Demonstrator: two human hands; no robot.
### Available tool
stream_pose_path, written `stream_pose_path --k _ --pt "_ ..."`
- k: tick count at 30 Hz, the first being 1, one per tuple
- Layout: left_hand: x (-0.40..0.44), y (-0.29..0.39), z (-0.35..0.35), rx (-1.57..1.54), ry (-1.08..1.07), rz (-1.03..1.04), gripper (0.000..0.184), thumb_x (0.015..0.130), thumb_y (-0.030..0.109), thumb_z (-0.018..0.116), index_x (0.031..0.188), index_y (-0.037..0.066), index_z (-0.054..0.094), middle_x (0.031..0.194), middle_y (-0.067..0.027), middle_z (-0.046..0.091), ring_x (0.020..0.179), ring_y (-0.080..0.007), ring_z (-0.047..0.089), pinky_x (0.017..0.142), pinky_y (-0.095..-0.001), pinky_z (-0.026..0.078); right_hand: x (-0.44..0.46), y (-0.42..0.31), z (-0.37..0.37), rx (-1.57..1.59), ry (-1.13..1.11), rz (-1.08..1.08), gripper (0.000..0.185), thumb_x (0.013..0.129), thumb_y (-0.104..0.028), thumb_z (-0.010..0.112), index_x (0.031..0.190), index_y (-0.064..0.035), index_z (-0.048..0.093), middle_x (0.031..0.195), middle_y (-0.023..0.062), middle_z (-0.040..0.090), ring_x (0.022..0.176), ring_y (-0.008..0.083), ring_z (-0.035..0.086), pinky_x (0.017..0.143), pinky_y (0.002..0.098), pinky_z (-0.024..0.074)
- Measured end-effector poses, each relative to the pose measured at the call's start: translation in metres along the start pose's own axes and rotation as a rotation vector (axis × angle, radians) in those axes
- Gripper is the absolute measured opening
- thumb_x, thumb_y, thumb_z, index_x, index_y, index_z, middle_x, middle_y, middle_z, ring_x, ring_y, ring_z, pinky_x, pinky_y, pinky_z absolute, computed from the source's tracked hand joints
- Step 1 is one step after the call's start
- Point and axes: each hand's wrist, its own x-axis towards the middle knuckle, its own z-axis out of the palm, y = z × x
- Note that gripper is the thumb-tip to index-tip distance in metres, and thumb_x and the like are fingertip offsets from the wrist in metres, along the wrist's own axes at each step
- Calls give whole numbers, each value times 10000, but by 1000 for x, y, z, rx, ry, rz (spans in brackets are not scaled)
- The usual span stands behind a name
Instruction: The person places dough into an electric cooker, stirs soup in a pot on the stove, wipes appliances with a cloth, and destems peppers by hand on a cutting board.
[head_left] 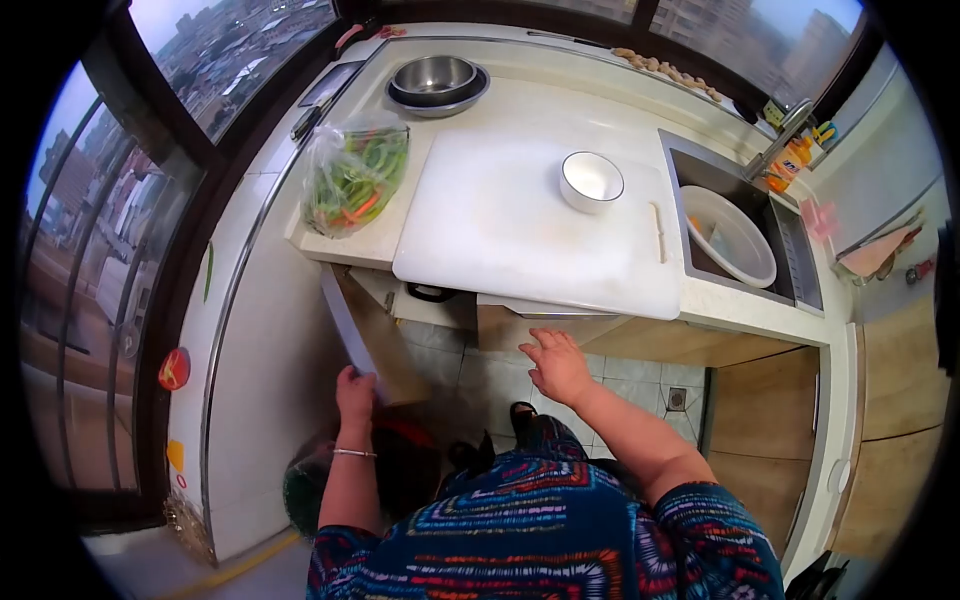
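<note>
My left hand (356,396) is closed on the edge of an open wooden cabinet door (378,345), below the counter's left part. My right hand (557,366) hangs in the air just in front of the counter, its fingers apart and nothing in them. Closest to it is the front of a cabinet or drawer (510,325) under the worktop. Above lies a large white cutting board (500,215), its front edge reaching past the counter. A white bowl (592,183) with a dark rim stands on the board. Inside the cabinet a dark handle (432,292) shows partly.
A plastic bag of green and red vegetables (358,185) sits left of the board, with stacked metal bowls (436,80) behind. On the right, the sink (690,160) holds a white basin (735,245). A dark bin or bucket (305,485) stands by my left forearm.
</note>
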Motion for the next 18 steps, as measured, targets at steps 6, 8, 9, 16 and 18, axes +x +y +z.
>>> stream_pose_path --k 6,8,9,16,18 --pt "-24 38 88 -278 -271 -139 545 787 113 594 1240 -9 317 896 -80 555 714 -157 573 572 -219 451 17 21 -45 394 268 120 403 659 -75 621 1055 -91 551 1129 129 505 1044 307 474 893 383 383" --pt "-23 47 114 -244 -308 -157 550 790 147 607 1237 -11 328 932 -89 558 742 -170 585 602 -240 467 24 48 -60 506 387 202 389 665 -54 604 1048 -80 546 1067 125 524 963 289 513 844 353 416" --pt "-21 56 126 -183 -380 -127 492 781 154 608 1190 -15 392 914 -84 566 734 -164 579 605 -254 467 32 67 -69 549 409 235 388 666 -41 596 1048 -74 543 1046 117 528 933 270 524 829 331 423" --pt "4 123 141 268 -287 131 245 727 205 606 858 -2 615 704 -68 614 602 -121 557 567 -254 457 69 167 -94 948 441 433 325 773 -32 559 1094 -38 510 1033 65 540 805 112 520 694 233 442" --pt "21 153 131 202 -113 257 179 749 184 569 773 13 619 616 -42 593 564 -103 546 526 -251 439 81 170 -105 995 366 391 296 778 -32 558 1072 -36 523 970 44 550 766 94 510 679 222 434"
